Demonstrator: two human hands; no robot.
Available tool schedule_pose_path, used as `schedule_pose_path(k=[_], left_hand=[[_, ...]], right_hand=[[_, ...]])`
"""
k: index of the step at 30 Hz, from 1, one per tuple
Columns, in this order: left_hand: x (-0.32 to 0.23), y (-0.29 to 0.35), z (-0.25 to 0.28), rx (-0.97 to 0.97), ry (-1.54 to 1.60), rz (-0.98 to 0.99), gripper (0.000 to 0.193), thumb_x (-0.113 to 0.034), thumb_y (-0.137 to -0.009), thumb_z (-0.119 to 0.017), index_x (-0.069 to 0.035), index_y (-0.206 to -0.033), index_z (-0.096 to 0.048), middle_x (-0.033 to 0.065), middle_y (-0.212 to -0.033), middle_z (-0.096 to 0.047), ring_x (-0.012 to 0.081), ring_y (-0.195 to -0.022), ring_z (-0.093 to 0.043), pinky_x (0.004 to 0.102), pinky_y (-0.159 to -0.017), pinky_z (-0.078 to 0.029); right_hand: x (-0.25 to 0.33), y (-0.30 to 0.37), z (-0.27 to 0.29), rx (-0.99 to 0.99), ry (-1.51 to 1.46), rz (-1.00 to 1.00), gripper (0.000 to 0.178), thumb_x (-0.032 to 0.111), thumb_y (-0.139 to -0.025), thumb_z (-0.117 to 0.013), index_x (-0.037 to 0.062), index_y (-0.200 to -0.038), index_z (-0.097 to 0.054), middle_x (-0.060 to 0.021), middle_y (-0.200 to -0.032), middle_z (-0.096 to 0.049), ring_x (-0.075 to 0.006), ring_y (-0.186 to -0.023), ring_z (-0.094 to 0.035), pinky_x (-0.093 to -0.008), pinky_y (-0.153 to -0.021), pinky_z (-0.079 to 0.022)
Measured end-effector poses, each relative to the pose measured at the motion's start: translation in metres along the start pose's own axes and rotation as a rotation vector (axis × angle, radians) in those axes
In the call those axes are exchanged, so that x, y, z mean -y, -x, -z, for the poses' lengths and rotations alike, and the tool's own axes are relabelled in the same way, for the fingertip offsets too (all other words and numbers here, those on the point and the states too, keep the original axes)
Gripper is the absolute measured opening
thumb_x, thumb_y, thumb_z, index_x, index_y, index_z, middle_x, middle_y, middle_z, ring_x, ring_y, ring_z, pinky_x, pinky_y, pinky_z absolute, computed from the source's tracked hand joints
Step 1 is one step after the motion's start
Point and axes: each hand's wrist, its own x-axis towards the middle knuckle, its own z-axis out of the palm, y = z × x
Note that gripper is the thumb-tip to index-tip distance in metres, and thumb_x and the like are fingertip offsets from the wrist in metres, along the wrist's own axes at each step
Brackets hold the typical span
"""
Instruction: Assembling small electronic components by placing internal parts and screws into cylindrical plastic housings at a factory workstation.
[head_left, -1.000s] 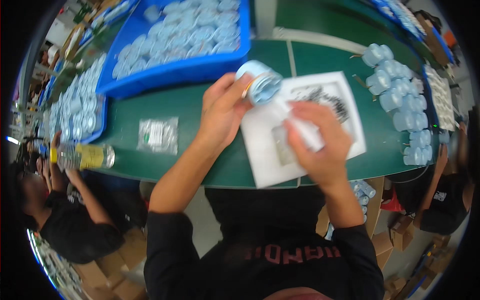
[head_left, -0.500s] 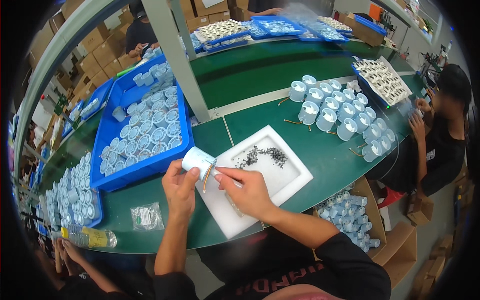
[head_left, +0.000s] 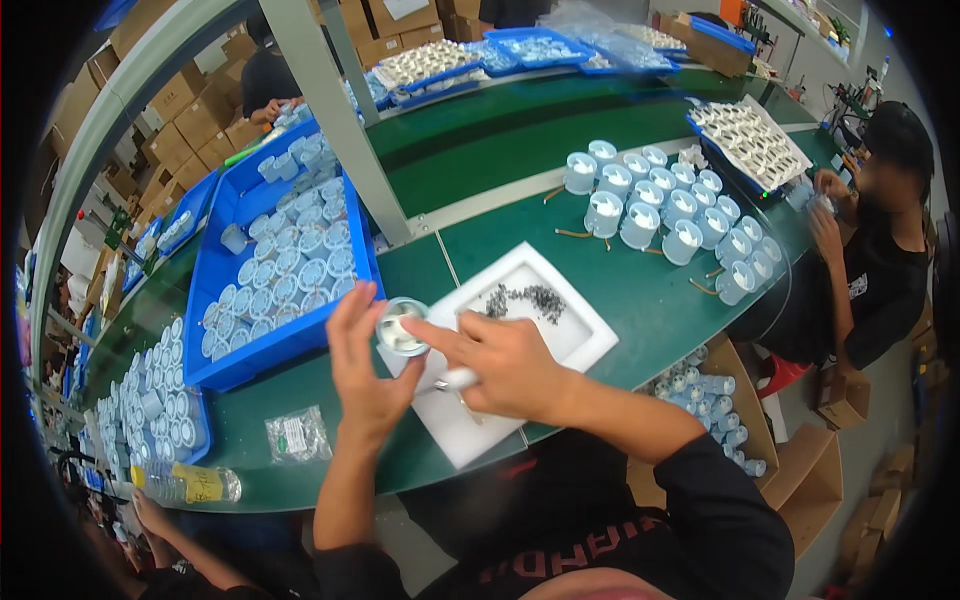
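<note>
My left hand holds a light-blue plastic cup-shaped housing between thumb and fingers, its open end turned up toward me. White parts show inside it. The index finger of my right hand reaches to the housing's rim and the white parts. Its other fingers are curled around a slim white-handled tool with a short metal end; the exact kind cannot be told. Both hands are over the left side of a white foam tray. Small dark pieces, perhaps screws, lie in its recess.
To the left stands a blue bin full of similar housings. A clear plastic bag and a bottle lie near the front edge. Several upright housings stand at right, before a seated co-worker. A metal post rises behind.
The housing has turned from lying sideways to open end up. My right hand has moved its index finger onto it, and the white tool has dropped away from the housing.
</note>
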Motion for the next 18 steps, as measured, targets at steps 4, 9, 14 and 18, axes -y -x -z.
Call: schedule_pose_path(k=[4,9,14,18], left_hand=[[-0.004,-0.014,0.003,0.07,-0.057,-0.153,0.074,0.008,-0.053,-0.074,0.0,-0.122,-0.047,0.0223,-0.124,-0.051,0.0394,-0.112,-0.052,0.0422,-0.093,-0.046],[-0.005,-0.02,0.008,0.15,-0.057,-0.185,0.074,0.006,-0.054,-0.074,0.001,-0.123,-0.047,0.0226,-0.12,-0.053,0.0393,-0.109,-0.053,0.0422,-0.091,-0.046],[0.068,-0.066,0.083,-0.015,-0.425,-0.197,0.061,-0.014,-0.066,-0.069,-0.002,-0.124,-0.054,0.0196,-0.097,-0.053,0.0354,-0.087,-0.052,0.0401,-0.083,-0.045],[0.187,-0.122,0.179,-0.055,-0.584,0.316,0.057,-0.031,-0.077,-0.069,0.001,-0.122,-0.052,0.0192,-0.105,-0.061,0.0297,-0.095,-0.061,0.0367,-0.081,-0.051]], right_hand=[[-0.001,0.008,-0.003,0.013,0.053,-0.016,0.066,-0.002,-0.059,-0.06,0.0133,-0.123,-0.06,-0.0064,-0.067,-0.052,-0.0229,-0.056,-0.056,-0.0312,-0.051,-0.048],[-0.003,0.004,0.002,0.102,-0.351,-0.094,0.049,-0.004,-0.068,-0.058,0.0092,-0.114,-0.066,-0.0129,-0.08,-0.062,-0.0265,-0.066,-0.061,-0.0341,-0.063,-0.05],[-0.01,0.04,0.034,0.025,-0.189,-0.179,0.043,-0.006,-0.07,-0.055,0.0054,-0.11,-0.067,-0.0117,-0.067,-0.057,-0.0203,-0.061,-0.055,-0.0309,-0.057,-0.045],[-0.043,0.11,0.077,-0.229,0.125,-0.361,0.021,-0.004,-0.081,-0.052,-0.0039,-0.096,-0.067,-0.0091,-0.066,-0.049,-0.0173,-0.057,-0.045,-0.0277,-0.053,-0.036]])
